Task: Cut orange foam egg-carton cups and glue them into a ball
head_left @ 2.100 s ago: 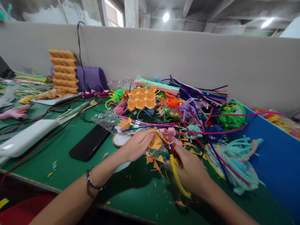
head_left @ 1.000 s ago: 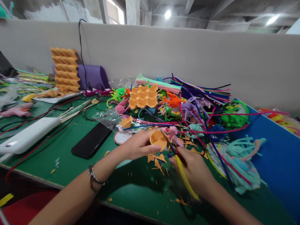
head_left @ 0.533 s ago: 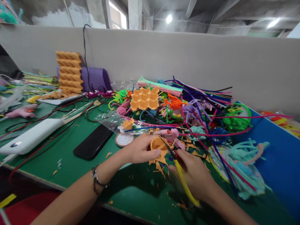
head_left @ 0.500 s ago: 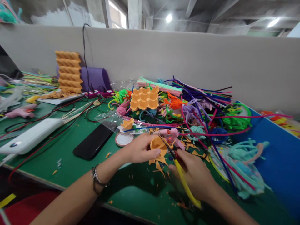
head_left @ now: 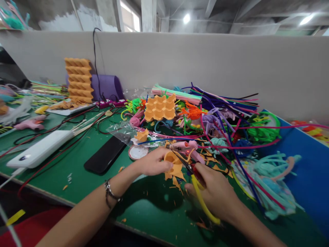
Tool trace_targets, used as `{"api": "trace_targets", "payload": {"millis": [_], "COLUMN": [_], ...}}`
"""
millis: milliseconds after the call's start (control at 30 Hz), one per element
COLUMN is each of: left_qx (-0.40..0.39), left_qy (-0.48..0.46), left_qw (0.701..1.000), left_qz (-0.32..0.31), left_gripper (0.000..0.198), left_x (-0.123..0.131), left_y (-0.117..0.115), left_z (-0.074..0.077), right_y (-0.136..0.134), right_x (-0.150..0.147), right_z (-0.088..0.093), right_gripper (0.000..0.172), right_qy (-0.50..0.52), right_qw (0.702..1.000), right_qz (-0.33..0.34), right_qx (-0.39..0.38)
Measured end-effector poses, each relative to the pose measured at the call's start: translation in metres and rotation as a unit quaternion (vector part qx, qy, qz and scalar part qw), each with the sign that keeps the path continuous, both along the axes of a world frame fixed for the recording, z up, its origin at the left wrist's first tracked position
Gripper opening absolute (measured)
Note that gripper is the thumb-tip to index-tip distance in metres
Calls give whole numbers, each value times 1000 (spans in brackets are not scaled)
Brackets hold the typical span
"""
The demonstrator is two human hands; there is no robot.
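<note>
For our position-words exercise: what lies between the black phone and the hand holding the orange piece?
Head view: a round pink-rimmed disc and a small orange scrap lie between phone and left hand.

Head-worn camera, facing forward and down, close over the green table (head_left: 151, 216)

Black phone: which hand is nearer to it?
Left. The left hand, holding an orange cup, sits right of the phone; the right hand, holding scissors, lies farther right.
</note>
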State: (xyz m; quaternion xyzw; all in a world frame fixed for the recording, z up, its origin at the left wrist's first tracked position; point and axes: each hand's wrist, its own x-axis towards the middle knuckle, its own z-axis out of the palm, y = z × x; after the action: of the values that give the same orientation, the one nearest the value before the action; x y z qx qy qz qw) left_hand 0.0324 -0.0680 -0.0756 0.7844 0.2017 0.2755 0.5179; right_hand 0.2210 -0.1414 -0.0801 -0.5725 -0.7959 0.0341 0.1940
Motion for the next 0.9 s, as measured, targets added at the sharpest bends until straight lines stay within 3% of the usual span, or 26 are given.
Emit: {"api": "trace_targets", "payload": {"millis": [133,333,667,900], "left_qx": [17,-76,-194,-223], "left_qy": [-4,9,-40,-44], "left_qw": [1000,997,979,972], "left_qz": [-8,-32,-46,-67], "left_gripper": [10,15,15,15], "left_x": [1,0,-7,-7], "left_y": [-2,1,5,3], "left_z": [1,-4,-9,-9], "right_y": [-2,-2,1,1], "right_x": [-1,-1,1,2], "right_z": [-1,-1,0,-3], "right_gripper": [36,44,47,44], "right_qy": [12,23,51,56], "right_qw": [999,999,996,993], "right_qz": [12,32,60,72], "right_qx": [-39,-13,-40,-73]}}
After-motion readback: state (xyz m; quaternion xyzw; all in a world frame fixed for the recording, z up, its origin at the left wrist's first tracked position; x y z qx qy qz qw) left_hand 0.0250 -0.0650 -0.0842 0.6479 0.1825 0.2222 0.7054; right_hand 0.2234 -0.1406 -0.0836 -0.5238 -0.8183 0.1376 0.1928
